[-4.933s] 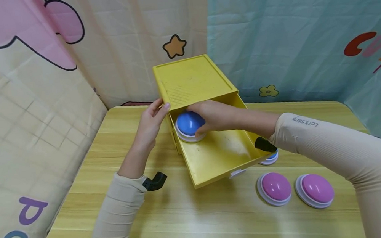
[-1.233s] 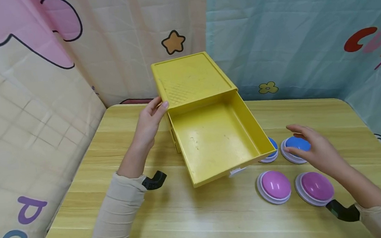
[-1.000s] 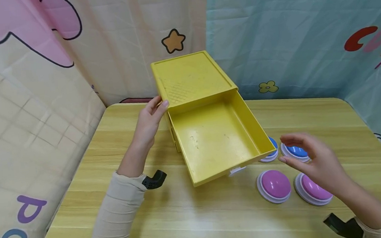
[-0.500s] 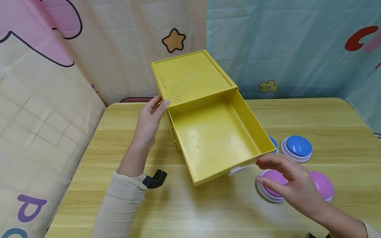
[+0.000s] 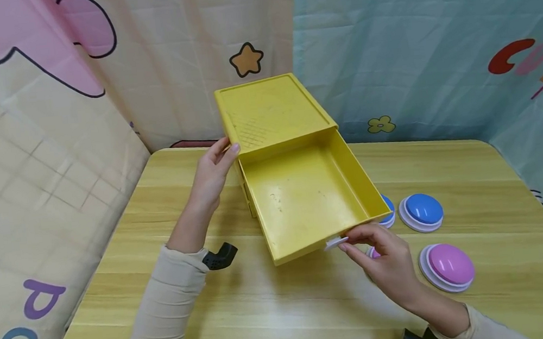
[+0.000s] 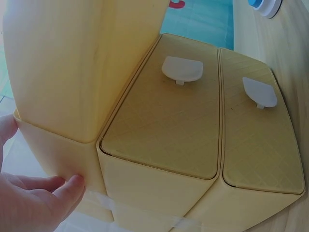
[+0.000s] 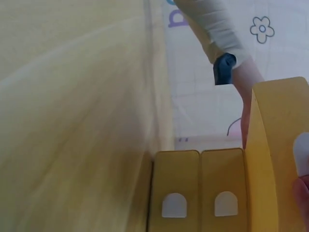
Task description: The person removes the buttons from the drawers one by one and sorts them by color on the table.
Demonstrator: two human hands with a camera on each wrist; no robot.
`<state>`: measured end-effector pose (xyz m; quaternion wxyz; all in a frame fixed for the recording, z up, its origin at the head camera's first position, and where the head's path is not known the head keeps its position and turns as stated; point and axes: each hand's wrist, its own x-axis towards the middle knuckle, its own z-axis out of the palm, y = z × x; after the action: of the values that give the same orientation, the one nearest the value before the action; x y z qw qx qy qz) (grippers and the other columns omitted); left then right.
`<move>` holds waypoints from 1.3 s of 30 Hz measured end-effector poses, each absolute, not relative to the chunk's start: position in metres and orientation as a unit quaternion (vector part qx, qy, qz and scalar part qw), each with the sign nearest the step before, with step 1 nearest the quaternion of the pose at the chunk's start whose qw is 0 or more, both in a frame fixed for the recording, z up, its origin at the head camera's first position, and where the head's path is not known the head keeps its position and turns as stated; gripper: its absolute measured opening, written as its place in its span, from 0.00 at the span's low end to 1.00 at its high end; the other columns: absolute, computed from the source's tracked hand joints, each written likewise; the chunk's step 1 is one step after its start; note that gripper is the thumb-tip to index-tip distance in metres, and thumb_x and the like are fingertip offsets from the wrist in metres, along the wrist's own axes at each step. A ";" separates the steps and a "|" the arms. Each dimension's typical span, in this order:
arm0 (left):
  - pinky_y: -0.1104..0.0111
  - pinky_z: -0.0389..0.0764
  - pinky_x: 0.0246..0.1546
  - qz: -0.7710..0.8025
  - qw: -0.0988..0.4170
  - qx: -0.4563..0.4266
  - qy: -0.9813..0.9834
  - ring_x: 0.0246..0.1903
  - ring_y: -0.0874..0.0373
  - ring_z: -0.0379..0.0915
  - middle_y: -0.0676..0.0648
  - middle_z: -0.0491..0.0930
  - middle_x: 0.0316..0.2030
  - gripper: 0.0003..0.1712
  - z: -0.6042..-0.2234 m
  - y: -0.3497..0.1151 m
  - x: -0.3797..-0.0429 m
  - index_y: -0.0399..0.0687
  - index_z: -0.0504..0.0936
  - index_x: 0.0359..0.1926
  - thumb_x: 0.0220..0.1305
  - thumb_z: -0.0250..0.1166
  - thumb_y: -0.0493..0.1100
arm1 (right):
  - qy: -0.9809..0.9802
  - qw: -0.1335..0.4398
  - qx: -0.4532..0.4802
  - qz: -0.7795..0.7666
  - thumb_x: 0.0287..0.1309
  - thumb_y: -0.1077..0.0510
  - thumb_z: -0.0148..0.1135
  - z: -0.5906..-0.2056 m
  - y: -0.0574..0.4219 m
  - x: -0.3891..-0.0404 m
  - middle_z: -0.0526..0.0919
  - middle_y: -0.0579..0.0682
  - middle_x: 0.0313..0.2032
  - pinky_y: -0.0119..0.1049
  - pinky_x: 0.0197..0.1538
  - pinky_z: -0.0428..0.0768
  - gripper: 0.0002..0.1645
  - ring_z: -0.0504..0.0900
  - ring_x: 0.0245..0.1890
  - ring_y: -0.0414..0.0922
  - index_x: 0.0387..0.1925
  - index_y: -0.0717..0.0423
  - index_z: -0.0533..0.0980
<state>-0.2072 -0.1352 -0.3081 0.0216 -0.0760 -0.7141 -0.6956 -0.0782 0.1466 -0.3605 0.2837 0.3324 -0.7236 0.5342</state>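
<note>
A yellow drawer cabinet (image 5: pixel 275 109) stands on the table with its top drawer (image 5: pixel 304 199) pulled out; no object shows inside the drawer. My left hand (image 5: pixel 209 175) rests at the cabinet's front left corner, fingertips (image 6: pixel 72 186) against the side wall. At the drawer's front, my right hand (image 5: pixel 383 262) pinches the white handle (image 5: pixel 336 242) between thumb and fingers. In the right wrist view, only a sliver of that hand shows beside the handle (image 7: pixel 302 152). Two lower drawers (image 6: pixel 164 106) are closed, each with a white tab handle (image 6: pixel 182 69).
Right of the drawer sit a blue dome button (image 5: pixel 424 209) and a pink dome button (image 5: pixel 451 265) on white bases. Another blue button (image 5: pixel 388 210) is partly behind the drawer. My right hand mostly covers a second pink button (image 5: pixel 374 253). Printed curtains surround the table (image 5: pixel 266 323).
Earlier my right hand held a blue button inside the drawer; a blue button now sits on the table at right. That hand has moved left onto the handle. My left hand stayed.
</note>
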 end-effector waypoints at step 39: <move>0.54 0.51 0.60 -0.215 0.340 -0.370 -0.837 0.61 0.44 0.52 0.38 0.56 0.63 0.36 -0.342 -0.132 -0.169 0.34 0.59 0.63 0.68 0.42 0.58 | -0.917 0.176 0.270 0.235 0.52 0.56 0.64 -0.338 0.194 -0.173 0.65 0.61 0.58 0.55 0.55 0.62 0.35 0.62 0.58 0.58 0.59 0.65 0.63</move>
<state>-0.1687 -0.1324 -0.3423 0.3402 -0.3702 -0.8372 -0.2153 -0.1731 0.1941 -0.3377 0.1763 0.2695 -0.9172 0.2346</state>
